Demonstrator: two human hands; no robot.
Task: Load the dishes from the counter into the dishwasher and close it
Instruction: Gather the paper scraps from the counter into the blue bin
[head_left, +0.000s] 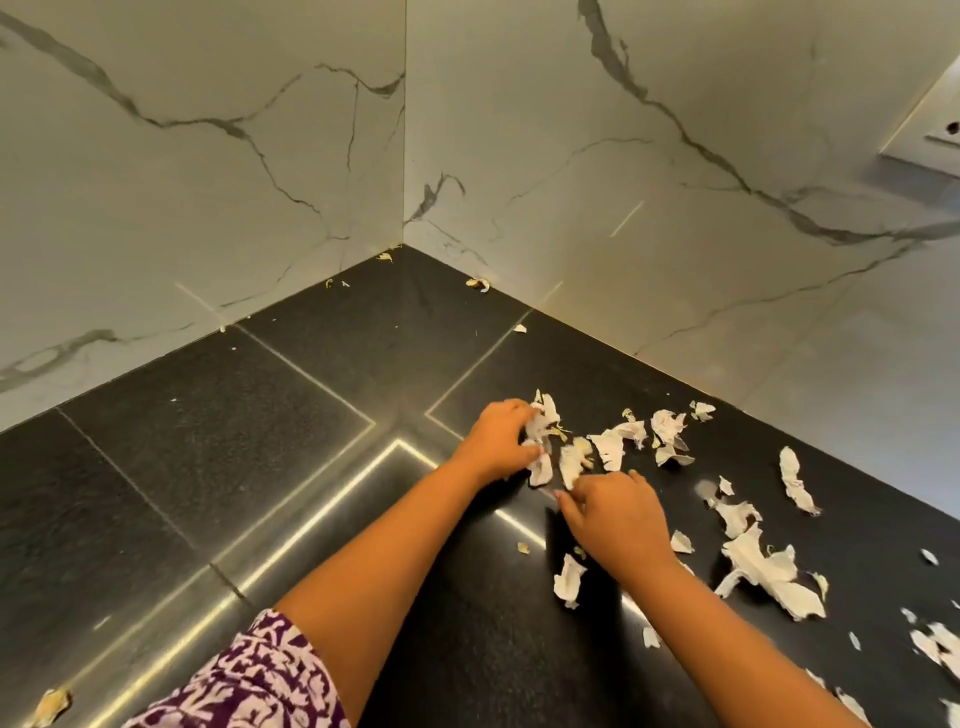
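Note:
No dishes and no dishwasher are in view. Both my hands are over the black stone counter (218, 467) in a corner. My left hand (498, 441) grips a bunch of torn white paper scraps (543, 431) with curled fingers. My right hand (618, 519) lies just below, its fingers curled down on the counter and pinching at a scrap (571, 467). Several more torn white scraps (769, 571) lie scattered over the counter to the right.
White marble-look walls (208, 182) meet at the corner behind the counter. A white socket plate (930, 124) is on the right wall. Small scraps lie along the wall base (478, 283) and one at the lower left (49, 706).

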